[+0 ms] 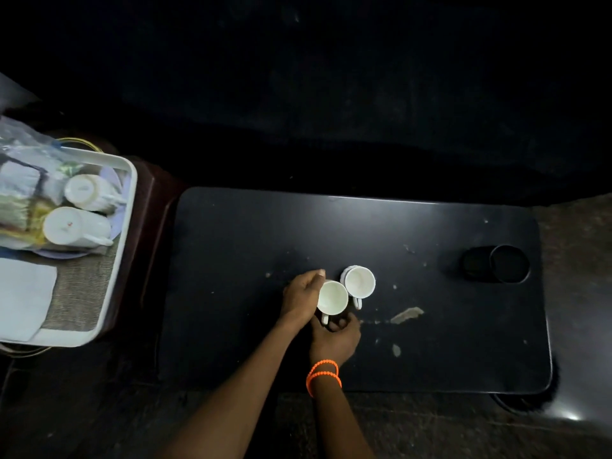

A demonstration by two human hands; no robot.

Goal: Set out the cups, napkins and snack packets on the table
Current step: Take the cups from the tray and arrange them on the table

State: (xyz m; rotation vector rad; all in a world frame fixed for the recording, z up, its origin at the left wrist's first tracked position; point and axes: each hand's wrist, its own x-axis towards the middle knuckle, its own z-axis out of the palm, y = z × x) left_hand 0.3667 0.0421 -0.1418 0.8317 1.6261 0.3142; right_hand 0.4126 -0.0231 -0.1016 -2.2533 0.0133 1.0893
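Here, left hand (303,298) curled round a white cup (332,298) on the dark desk (447,326), right hand (336,336) fingers bent at its handle, second cup (360,281) touching beside, two more cups (84,208) lying in the white tray (124,226) with napkins (23,296), packets (20,193) bagged.

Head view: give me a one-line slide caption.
Both hands, left and right, set a white cup beside another on the dark table.
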